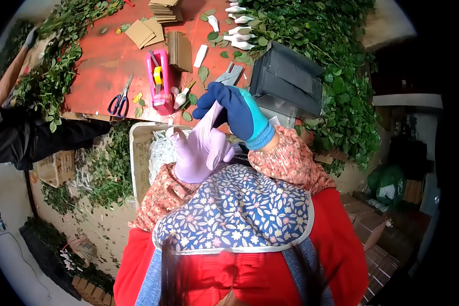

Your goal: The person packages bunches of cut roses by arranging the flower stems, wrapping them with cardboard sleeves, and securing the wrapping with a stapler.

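Observation:
My left hand wears a thin lilac glove. Its thumb points up and apart, some fingers are bent, and nothing is held in it. My right hand, in a dark blue and teal work glove, pinches the lilac glove at a fingertip and stretches it upward. Just beyond the hands on the red table lie a grey metal stapler-like tool and a white-wrapped bud. A pink tape dispenser with a yellow roll stands to the left, beside blue-handled scissors.
Leafy stems are heaped at the right, near a black box. Cardboard pieces stand behind the dispenser. A crate of white pieces sits below the table edge. Another person's arm reaches in at the left.

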Demonstrator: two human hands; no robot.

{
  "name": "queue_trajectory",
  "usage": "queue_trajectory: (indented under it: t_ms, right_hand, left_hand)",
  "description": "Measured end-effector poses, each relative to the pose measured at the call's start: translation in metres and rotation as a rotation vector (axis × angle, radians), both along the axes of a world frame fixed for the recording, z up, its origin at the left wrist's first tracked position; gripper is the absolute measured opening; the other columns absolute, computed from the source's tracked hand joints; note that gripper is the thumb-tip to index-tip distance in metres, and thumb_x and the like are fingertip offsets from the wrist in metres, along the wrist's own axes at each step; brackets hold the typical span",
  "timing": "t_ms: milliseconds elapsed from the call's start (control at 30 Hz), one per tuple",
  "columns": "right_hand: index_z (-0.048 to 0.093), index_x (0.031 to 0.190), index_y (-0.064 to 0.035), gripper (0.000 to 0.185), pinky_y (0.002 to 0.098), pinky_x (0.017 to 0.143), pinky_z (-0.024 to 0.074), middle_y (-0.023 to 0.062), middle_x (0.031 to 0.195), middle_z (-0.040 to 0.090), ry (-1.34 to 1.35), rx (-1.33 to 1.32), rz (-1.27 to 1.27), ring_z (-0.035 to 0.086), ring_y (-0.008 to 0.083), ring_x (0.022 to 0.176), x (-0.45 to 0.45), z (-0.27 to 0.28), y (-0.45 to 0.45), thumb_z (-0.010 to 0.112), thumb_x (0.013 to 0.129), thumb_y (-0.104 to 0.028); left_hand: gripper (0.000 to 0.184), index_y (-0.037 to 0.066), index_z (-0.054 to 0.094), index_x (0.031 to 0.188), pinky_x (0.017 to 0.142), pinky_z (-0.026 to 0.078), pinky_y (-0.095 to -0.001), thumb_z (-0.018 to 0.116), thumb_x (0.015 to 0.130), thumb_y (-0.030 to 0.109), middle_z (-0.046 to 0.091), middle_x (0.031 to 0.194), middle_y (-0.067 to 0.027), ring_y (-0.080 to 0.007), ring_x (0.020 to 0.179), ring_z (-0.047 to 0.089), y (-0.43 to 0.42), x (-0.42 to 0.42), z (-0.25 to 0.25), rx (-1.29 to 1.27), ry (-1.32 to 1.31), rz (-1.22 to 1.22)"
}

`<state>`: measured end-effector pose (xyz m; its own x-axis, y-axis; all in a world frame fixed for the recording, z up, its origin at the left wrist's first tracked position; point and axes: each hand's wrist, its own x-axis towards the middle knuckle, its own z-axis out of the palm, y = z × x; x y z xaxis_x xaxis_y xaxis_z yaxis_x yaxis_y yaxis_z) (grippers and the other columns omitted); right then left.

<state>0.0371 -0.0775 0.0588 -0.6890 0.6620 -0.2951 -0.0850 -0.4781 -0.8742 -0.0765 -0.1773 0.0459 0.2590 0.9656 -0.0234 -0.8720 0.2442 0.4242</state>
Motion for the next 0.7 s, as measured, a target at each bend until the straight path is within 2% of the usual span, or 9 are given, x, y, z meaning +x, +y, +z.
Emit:
queue_trajectory:
  t_ms: [100, 167, 233, 300, 367, 433, 533, 567, 700]
  right_hand:
    - [0.051, 0.123, 0.0008, 0.046, 0.0384, 0.083, 0.055, 0.0177, 0.111, 0.064, 0.109, -0.239, -0.306, 0.065, 0.0276, 0.1, -0.014, -0.023, 0.011, 0.038, 0.102, -0.039]
    - [0.043, 0.135, 0.0003, 0.054, 0.0397, 0.092, 0.0515, 0.0181, 0.129, 0.056, -0.005, -0.095, -0.315, 0.062, 0.0299, 0.108, 0.038, -0.025, 0.036, 0.031, 0.103, -0.041]
    - [0.039, 0.139, 0.0006, 0.053, 0.038, 0.095, 0.0491, 0.0166, 0.134, 0.052, 0.199, 0.258, -0.214, 0.059, 0.0282, 0.113, 0.047, -0.019, 0.032, 0.028, 0.103, -0.037]
    - [0.037, 0.141, 0.0003, 0.053, 0.037, 0.098, 0.0463, 0.0154, 0.137, 0.05, 0.253, 0.312, -0.161, 0.057, 0.0256, 0.116, 0.009, 0.004, 0.01, 0.026, 0.104, -0.036]
    - [0.043, 0.137, 0.0029, 0.055, 0.0374, 0.094, 0.0471, 0.0189, 0.117, 0.062, -0.098, 0.535, -0.133, 0.062, 0.0255, 0.106, -0.012, -0.003, -0.007, 0.028, 0.102, -0.037]
    - [0.047, 0.133, 0.0038, 0.057, 0.0374, 0.088, 0.0502, 0.0208, 0.108, 0.065, 0.134, 0.033, -0.062, 0.065, 0.0266, 0.096, -0.01, -0.014, 0.013, 0.027, 0.1, -0.038]
    - [0.052, 0.126, 0.0026, 0.046, 0.0393, 0.076, 0.0538, 0.0209, 0.099, 0.066, 0.382, -0.198, -0.056, 0.066, 0.0286, 0.081, 0.006, -0.043, 0.038, 0.04, 0.1, -0.033]
    - [0.049, 0.132, 0.0013, 0.056, 0.0373, 0.085, 0.0515, 0.0204, 0.108, 0.066, 0.202, -0.207, -0.149, 0.065, 0.0275, 0.093, 0.017, -0.045, 0.048, 0.026, 0.1, -0.038]
    - [0.048, 0.133, 0.001, 0.053, 0.0382, 0.089, 0.0508, 0.0192, 0.114, 0.064, -0.05, 0.333, -0.352, 0.065, 0.0257, 0.098, 0.045, -0.037, 0.057, 0.035, 0.103, -0.041]
  left_hand:
    - [0.132, -0.004, 0.006, 0.149, 0.059, 0.039, -0.0269, 0.049, 0.066, 0.088, 0.049, 0.047, 0.0003, -0.0107, 0.04, 0.041, -0.008, -0.023, 0.011, 0.089, -0.071, 0.001]
    - [0.132, -0.007, 0.003, 0.148, 0.062, 0.042, -0.0282, 0.048, 0.068, 0.088, 0.05, 0.047, -0.0006, -0.0115, 0.041, 0.043, 0.008, 0.017, 0.006, 0.101, -0.102, 0.03]
    - [0.131, -0.007, 0.003, 0.148, 0.062, 0.043, -0.0291, 0.046, 0.07, 0.088, 0.051, 0.047, -0.0005, -0.0122, 0.041, 0.045, 0.01, 0.029, 0.003, -0.013, -0.235, 0.096]
    - [0.127, -0.007, 0.005, 0.148, 0.062, 0.043, -0.0291, 0.044, 0.072, 0.088, 0.051, 0.048, -0.0004, -0.0124, 0.041, 0.046, 0.005, 0.007, 0.006, 0.001, -0.251, 0.101]
    - [0.123, -0.001, 0.013, 0.148, 0.057, 0.036, -0.0277, 0.049, 0.07, 0.086, 0.05, 0.049, 0.0027, -0.0104, 0.04, 0.041, 0.008, 0.013, 0.014, 0.028, 0.024, 0.034]
    - [0.117, 0.004, 0.018, 0.148, 0.058, 0.037, -0.0286, 0.049, 0.071, 0.085, 0.052, 0.05, 0.0023, -0.0108, 0.041, 0.042, 0.006, 0.017, -0.002, 0.035, -0.071, 0.03]
    - [0.122, 0.004, 0.009, 0.15, 0.059, 0.039, -0.0306, 0.05, 0.07, 0.085, 0.052, 0.05, 0.0008, -0.0114, 0.04, 0.041, 0.012, 0.019, -0.003, -0.043, -0.084, 0.041]
    - [0.128, 0.001, 0.002, 0.151, 0.061, 0.039, -0.0301, 0.051, 0.069, 0.086, 0.051, 0.049, 0.001, -0.0112, 0.041, 0.04, 0.013, 0.016, 0.005, 0.035, -0.094, -0.021]
    - [0.131, -0.001, -0.002, 0.15, 0.063, 0.039, -0.0301, 0.049, 0.068, 0.087, 0.052, 0.049, 0.0006, -0.0119, 0.042, 0.04, 0.01, 0.012, 0.015, 0.048, -0.105, 0.026]
